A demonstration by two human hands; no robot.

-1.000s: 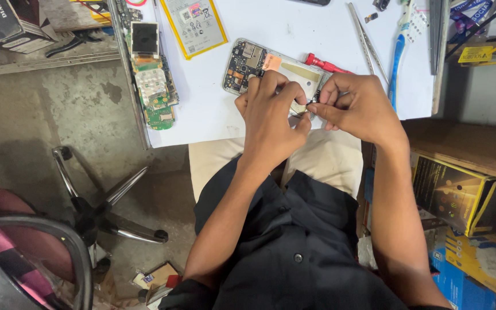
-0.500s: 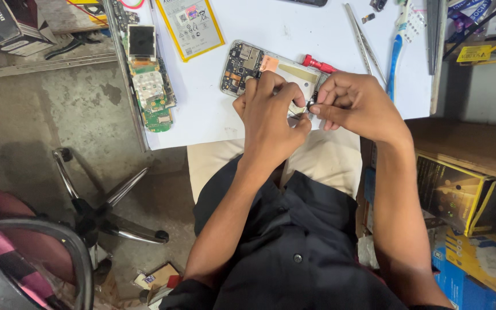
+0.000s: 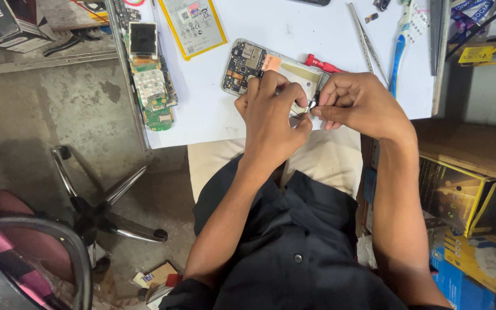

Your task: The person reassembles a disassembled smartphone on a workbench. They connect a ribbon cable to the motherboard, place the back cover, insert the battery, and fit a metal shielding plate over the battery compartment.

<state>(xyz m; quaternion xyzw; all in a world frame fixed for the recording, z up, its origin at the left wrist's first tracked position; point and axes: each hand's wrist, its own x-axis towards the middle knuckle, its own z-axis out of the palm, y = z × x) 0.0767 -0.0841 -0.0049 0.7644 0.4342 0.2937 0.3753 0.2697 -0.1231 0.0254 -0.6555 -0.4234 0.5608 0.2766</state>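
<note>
**Both hands pinch a small part at the opened phone**

The white surface [image 3: 294,23] carries everything, and the opened phone [image 3: 259,66] lies on it near the front edge, its circuit side up. Left of the phone lies a flat battery [image 3: 193,26] with a yellow rim, and farther left, at the surface's edge, a green circuit board [image 3: 150,80] with a small dark screen. Right of the phone lie metal tweezers [image 3: 365,37] and a blue toothbrush [image 3: 398,51]; a red screwdriver [image 3: 320,62] peeks out just beyond the phone.

The left hand [image 3: 271,115] rests over the phone's near end, fingers curled shut on it. The right hand [image 3: 360,103] meets it at the phone's right side, fingers closed in a pinch on a small dark part [image 3: 312,104], touching the left thumb.
</note>
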